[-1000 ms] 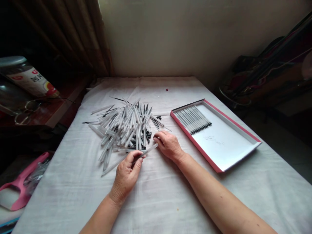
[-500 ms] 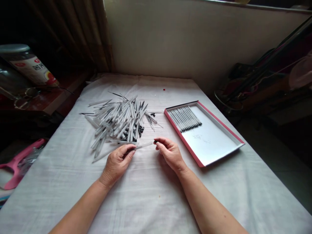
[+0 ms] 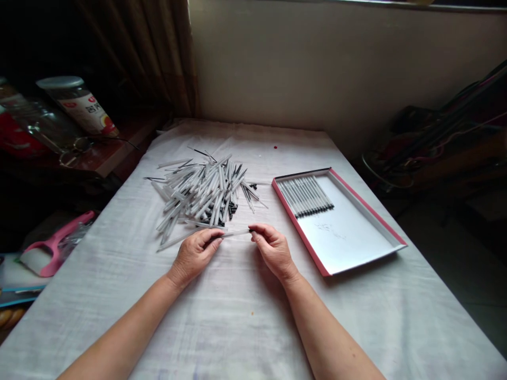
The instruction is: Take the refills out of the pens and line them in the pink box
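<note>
My left hand [image 3: 197,254] is closed around one end of a clear pen barrel [image 3: 236,233], fingers pinched over it. My right hand [image 3: 274,251] pinches a small black pen piece [image 3: 251,230] against the barrel's other end; the fingertips partly hide where they meet. Just beyond my left hand lies a loose pile of clear pen barrels [image 3: 190,196], with dark refills among them and small black pieces [image 3: 231,210] at its near right. To the right, a shallow pink-edged box [image 3: 295,228] holds a neat row of pens [image 3: 306,196] with black ends facing me.
A whitish cloth [image 3: 222,327] covers the table. Tiny red bits [image 3: 275,147] lie near the back. At the left are pink-handled scissors [image 3: 55,245], a lidded jar [image 3: 85,108] and glasses [image 3: 73,153]. A wall [image 3: 277,68] stands behind the table.
The black piece and the barrel's end have come together, where a slight gap showed before. My hands are a little closer to each other. The whole view has shifted slightly.
</note>
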{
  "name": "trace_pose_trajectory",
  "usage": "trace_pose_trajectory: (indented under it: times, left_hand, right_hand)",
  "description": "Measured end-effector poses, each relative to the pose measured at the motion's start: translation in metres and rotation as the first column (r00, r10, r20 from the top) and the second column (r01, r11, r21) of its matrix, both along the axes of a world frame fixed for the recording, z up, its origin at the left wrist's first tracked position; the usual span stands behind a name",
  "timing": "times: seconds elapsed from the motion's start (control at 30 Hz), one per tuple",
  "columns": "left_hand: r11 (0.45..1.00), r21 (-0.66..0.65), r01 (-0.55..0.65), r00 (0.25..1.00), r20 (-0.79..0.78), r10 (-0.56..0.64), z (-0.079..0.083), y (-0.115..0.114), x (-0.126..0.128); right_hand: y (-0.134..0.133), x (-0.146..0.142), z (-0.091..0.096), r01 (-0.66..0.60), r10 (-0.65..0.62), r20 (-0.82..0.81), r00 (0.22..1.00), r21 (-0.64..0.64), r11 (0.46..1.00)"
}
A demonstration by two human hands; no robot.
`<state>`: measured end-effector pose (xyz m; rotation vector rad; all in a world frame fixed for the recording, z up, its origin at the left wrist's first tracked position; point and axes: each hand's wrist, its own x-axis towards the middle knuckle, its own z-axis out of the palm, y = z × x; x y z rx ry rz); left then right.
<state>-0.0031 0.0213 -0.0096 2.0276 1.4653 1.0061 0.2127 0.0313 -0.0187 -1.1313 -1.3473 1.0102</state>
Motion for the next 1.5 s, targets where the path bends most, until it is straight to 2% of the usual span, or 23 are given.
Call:
trace_pose_trajectory:
  times: [0.17, 0.33, 0.5, 0.6, 0.8, 1.03, 1.23, 1.4, 1.5]
  left_hand:
    - [0.997, -0.026, 0.07, 0.997, 0.037, -0.069, 0.005, 0.009, 0.011]
    - [0.994, 0.06, 0.094, 0.993, 0.068, -0.098, -0.001, 0.019, 0.024]
    - [0.986, 0.097, 0.137, 0.987, 0.076, -0.145, -0.004, 0.022, 0.022]
    - [0.987, 0.078, 0.14, 0.986, 0.083, -0.147, -0.002, 0.022, 0.02]
    - [0.991, 0.053, 0.12, 0.988, 0.089, -0.125, 0.0, 0.021, 0.02]
    - [0.992, 0.029, 0.12, 0.989, 0.088, -0.122, 0.0, 0.021, 0.02]
    - [0.994, 0.034, 0.107, 0.99, 0.088, -0.109, -0.002, 0.021, 0.02]
    - [0.994, 0.028, 0.103, 0.991, 0.086, -0.105, -0.003, 0.021, 0.019]
    - [0.995, 0.028, 0.098, 0.991, 0.084, -0.1, -0.003, 0.021, 0.019]
  right_hand:
    - [0.002, 0.012, 0.001, 0.03, -0.058, 0.181, 0.982, 0.155, 0.987]
    - [0.006, 0.022, 0.002, 0.099, -0.142, 0.323, 0.936, 0.146, 0.984]
    - [0.009, 0.023, 0.007, 0.059, -0.118, 0.492, 0.862, 0.134, 0.989]
    - [0.008, 0.024, 0.009, 0.04, -0.081, 0.463, 0.883, 0.098, 0.994]
    - [0.005, 0.027, 0.009, -0.005, 0.019, 0.263, 0.965, -0.054, 0.999]
    - [0.006, 0.029, 0.009, -0.01, 0.033, 0.263, 0.964, -0.09, 0.996]
    - [0.007, 0.032, 0.009, -0.084, 0.095, 0.062, 0.994, -0.152, 0.985]
    - [0.008, 0.033, 0.007, -0.049, 0.071, 0.171, 0.983, -0.126, 0.991]
    - [0.008, 0.033, 0.005, -0.054, 0.074, 0.156, 0.985, -0.127, 0.99]
